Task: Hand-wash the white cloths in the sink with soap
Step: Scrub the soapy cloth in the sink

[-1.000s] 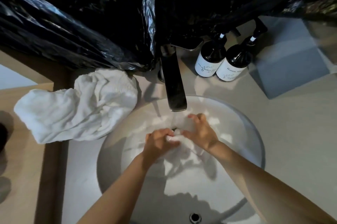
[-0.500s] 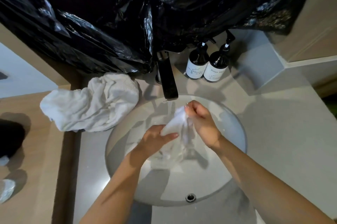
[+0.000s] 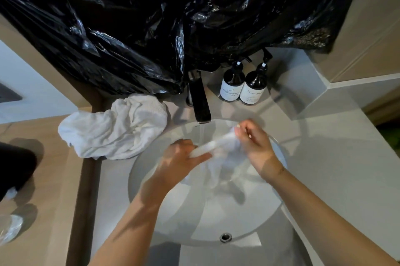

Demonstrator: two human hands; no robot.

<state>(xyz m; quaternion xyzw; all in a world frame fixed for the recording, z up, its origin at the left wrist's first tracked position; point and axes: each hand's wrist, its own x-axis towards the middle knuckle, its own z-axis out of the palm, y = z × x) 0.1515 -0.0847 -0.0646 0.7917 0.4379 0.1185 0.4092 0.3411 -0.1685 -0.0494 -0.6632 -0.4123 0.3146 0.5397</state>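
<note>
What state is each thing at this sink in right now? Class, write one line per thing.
Left hand: gripping one end of the cloth.
Right hand: pinching the other end.
Small white cloth: stretched between the hands above the basin, the rest hanging down.
White towel: crumpled on the counter, untouched.
Faucet: water flow cannot be told.
Two pump bottles: upright, side by side.
Sink: unfilled.

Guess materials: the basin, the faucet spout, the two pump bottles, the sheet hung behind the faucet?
Sink basin: looks like glazed white ceramic, smooth with soft reflections.
Faucet spout: probably metal in a dark glossy finish, flat and reflective.
Pump bottles: dark glass or plastic, can't tell which; glossy, with white labels.
Black sheet: thin plastic film, crinkled with sharp shiny highlights.
</note>
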